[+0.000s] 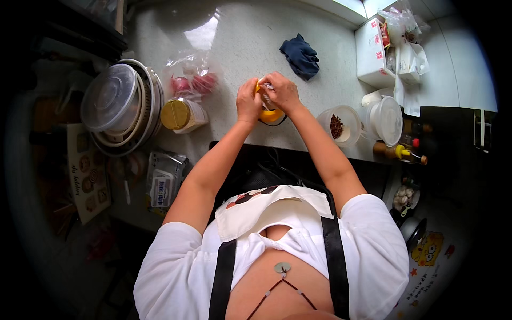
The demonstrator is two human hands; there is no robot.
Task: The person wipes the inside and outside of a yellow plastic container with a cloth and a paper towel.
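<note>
Both my hands meet over the light counter (237, 29), close to its near edge. My left hand (248, 102) is closed, with a yellow-orange piece (258, 87) showing at its fingertips. My right hand (280, 94) bends its fingers inward against the left, pinching at something whitish between them; its kind is hidden. Just below the hands, a rounded yellow-orange thing (271, 115) shows in or on a dark-rimmed round dish, mostly covered by my fingers and wrists. A crumpled dark blue cloth (300, 56) lies beyond my right hand.
To the left stand a gold-lidded jar (175, 115), a clear bag (193, 77) with pinkish-red contents, and stacked bowls with a clear lid (109, 97). On the right are a tub of dried reddish bits (339, 126), a lidded clear container (386, 121), bottles (399, 151) and a white box (373, 56).
</note>
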